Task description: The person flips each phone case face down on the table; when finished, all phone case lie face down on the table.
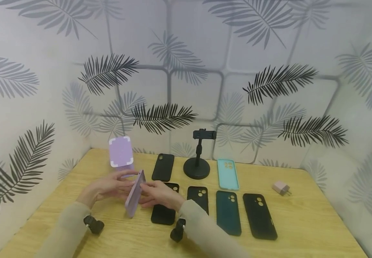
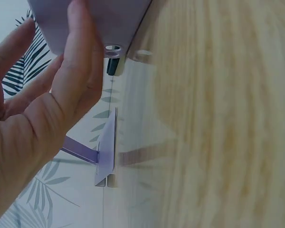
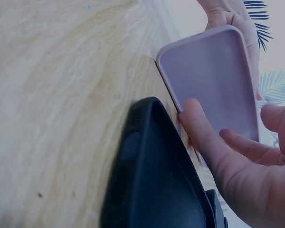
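Left hand (image 1: 112,186) touches a lilac case (image 1: 134,197) (hollow), which right hand (image 1: 162,195) grips.

No text, label, brand, number or sign is legible anywhere.

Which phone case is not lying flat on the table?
The lilac case, tilted up between left hand and right hand; the black cases, dark teal case and turquoise case lie flat.
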Demonstrator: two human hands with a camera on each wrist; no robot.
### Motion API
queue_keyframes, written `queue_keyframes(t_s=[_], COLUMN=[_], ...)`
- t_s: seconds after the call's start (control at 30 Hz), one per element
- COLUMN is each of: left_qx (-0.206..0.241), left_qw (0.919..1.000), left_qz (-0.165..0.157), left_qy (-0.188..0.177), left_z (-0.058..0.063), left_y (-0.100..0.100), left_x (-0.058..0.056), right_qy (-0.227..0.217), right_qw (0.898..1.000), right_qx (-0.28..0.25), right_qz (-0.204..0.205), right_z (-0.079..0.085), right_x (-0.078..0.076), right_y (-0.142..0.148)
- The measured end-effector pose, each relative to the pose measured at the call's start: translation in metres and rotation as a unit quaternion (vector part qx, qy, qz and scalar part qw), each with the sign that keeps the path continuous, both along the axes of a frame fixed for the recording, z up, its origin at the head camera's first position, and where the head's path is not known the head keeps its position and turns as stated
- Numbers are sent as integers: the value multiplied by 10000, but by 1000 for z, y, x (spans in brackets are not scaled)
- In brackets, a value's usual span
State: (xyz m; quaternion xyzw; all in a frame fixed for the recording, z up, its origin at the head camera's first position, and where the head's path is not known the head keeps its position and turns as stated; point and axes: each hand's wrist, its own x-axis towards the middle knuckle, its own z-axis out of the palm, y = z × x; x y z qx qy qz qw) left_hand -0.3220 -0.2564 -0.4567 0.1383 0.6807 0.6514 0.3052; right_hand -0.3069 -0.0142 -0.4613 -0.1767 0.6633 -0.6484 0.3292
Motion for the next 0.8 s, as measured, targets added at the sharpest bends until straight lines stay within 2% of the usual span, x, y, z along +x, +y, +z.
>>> queue_keyframes(t_s=[0.13,0.2,0.4,0.57,0.7,0.8], left_qx=[93,-33,-712,-1137,-1342,-1431], left_qw=[9990,9992,9971,9916,9879,9864], left_qz=[-318,-338,-42,12,130,281], left_qy=[-291,-230,254,615,766,764], left_z=[-5,-6,-4,-3,-2,-1], left_y=[4,5,8,11,11,10], left_x=[0,0,4,5,5,6], right_qy=[27,33,27,63,150,227], right_qw=[9999,9998,9993,9989,9991,9986], right_qx=[-1,8,-91,-160,-101,43], right_qz=[-152,-218,-374,-438,-376,-480], right_z=[0,-1,-1,-2,-5,-9], right_x=[1,2,3,2,1,0], right_y=[-3,-5,-3,1,5,6])
